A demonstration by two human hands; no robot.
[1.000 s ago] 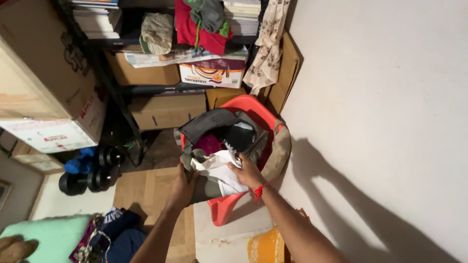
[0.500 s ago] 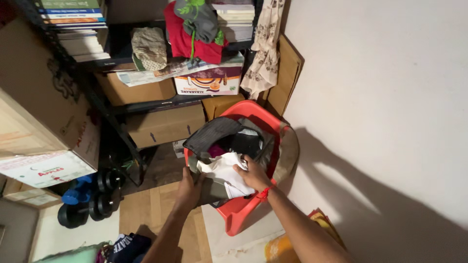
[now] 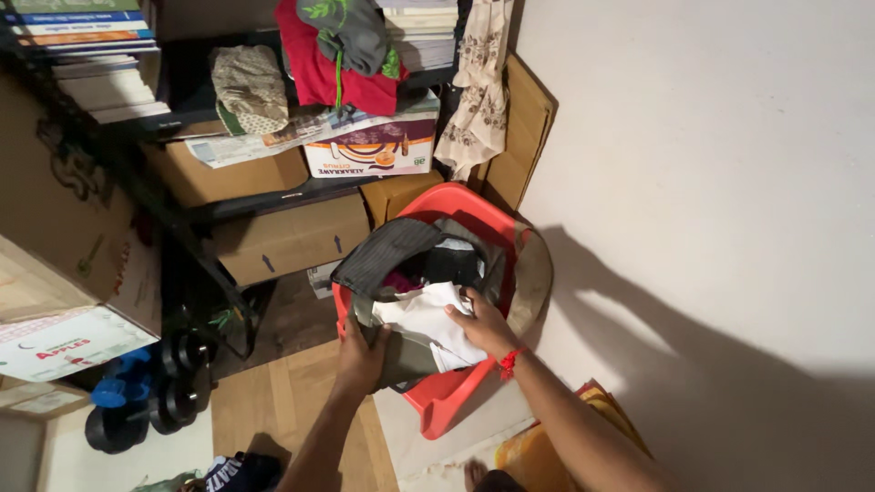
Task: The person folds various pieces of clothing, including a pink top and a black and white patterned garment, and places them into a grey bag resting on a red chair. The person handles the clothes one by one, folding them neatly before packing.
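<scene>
A red plastic chair (image 3: 451,396) stands by the wall with an open olive-green bag (image 3: 406,360) on its seat. My left hand (image 3: 362,355) grips the bag's near edge. My right hand (image 3: 483,323), with a red thread at the wrist, presses on a white cloth (image 3: 428,319) lying in the bag's mouth. Dark and pink clothes (image 3: 428,269) show deeper inside, under a black ribbed flap (image 3: 383,251).
A dark shelf rack (image 3: 273,196) behind the chair holds cardboard boxes, books (image 3: 87,55), red and grey clothes (image 3: 342,50). Flat cardboard (image 3: 524,128) leans on the white wall. Dumbbells (image 3: 169,383) lie on the floor at left. Yellow cloth (image 3: 547,446) lies near my right arm.
The view has shifted, so the chair and bag sit slightly higher and left. Both hands stay on the bag, and my right hand has pushed the white cloth a little further in.
</scene>
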